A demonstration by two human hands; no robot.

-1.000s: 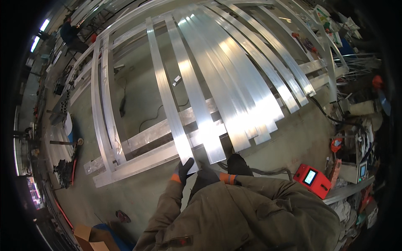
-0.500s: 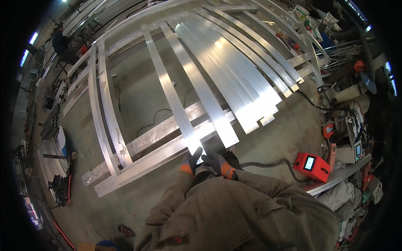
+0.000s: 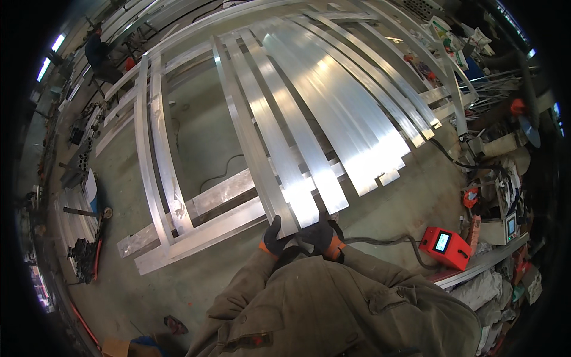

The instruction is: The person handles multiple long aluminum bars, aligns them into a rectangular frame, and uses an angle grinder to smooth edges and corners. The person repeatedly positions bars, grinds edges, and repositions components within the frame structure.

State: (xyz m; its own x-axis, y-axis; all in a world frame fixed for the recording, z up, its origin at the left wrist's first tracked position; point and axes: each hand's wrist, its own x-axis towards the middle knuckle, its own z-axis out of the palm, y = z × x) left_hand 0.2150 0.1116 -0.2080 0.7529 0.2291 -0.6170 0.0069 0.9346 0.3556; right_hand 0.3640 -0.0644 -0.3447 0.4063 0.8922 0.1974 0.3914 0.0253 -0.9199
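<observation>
Strip [image 3: 264, 149] end is gripped by the gloved left hand [image 3: 272, 237] and right hand [image 3: 323, 237], both closed; its long axis is run toward 11 o'clock.

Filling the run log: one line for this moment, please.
left hand: gloved, on near end of aluminium bar | right hand: gloved, at neighbouring bar end | red box with screen: floor, right
</observation>
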